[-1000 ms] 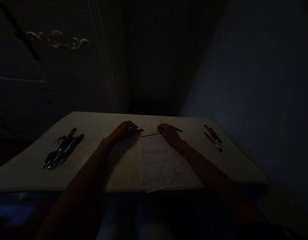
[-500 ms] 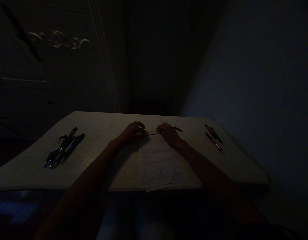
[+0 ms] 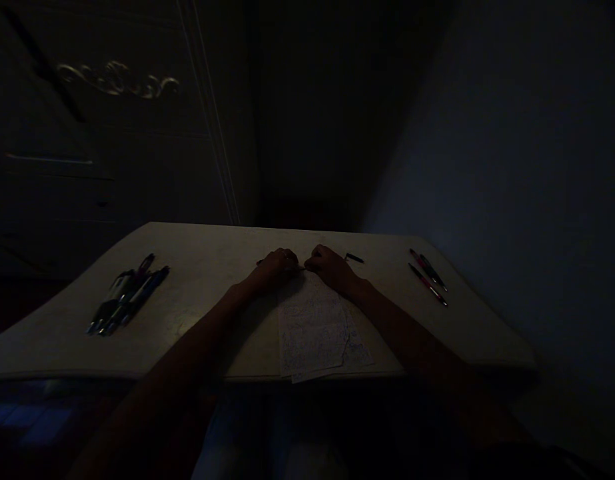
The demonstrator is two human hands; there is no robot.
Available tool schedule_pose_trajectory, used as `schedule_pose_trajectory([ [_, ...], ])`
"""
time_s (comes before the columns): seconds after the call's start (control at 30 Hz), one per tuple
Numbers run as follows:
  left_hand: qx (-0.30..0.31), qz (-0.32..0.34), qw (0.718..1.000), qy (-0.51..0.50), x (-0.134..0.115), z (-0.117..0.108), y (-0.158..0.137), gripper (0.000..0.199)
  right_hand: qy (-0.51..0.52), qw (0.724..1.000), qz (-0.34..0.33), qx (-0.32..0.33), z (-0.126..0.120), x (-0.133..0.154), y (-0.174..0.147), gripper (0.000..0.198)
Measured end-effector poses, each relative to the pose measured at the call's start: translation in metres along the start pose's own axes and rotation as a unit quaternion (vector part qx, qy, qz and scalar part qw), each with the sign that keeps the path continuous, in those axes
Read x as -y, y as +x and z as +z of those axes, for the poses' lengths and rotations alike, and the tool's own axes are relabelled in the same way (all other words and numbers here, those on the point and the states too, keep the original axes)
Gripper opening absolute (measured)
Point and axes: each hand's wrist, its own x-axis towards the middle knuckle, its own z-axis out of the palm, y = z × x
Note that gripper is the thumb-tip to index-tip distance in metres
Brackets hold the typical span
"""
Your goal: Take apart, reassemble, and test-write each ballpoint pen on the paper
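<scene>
In dim light my left hand is closed around a slim pen part, whose dark end sticks out on the left. Close by on the right, my right hand pinches the tip of a thin stick, which looks like a pen refill and bridges the small gap between the hands. My fingers hide most of both pieces. Below my hands lie overlapping sheets of paper covered in writing or drawing. A short black pen part rests just beyond my right hand.
Several pens lie bunched on the left of the pale table. On the right are a red and black pen and two more pens side by side. A wall rises at right, a dark cabinet at left.
My hands have come closer together, and less of the thin stick shows between them. My left fingers have curled in, and a dark end now shows left of that hand.
</scene>
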Motion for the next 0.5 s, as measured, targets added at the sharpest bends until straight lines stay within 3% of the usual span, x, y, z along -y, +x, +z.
schedule_pose_trajectory([
  [0.13,-0.048,-0.017,0.999,-0.010,0.007,-0.003,0.001,0.010,-0.023,1.000,-0.001,0.001,-0.001,0.003,0.002,0.015],
  [0.27,-0.102,-0.094,0.985,-0.106,0.014,-0.010,-0.005,0.007,-0.055,0.998,-0.029,-0.002,0.001,0.005,0.005,0.019],
  [0.5,-0.116,-0.131,0.937,-0.303,0.019,-0.025,-0.015,0.039,-0.102,0.993,-0.060,-0.010,-0.001,0.002,0.004,0.019],
])
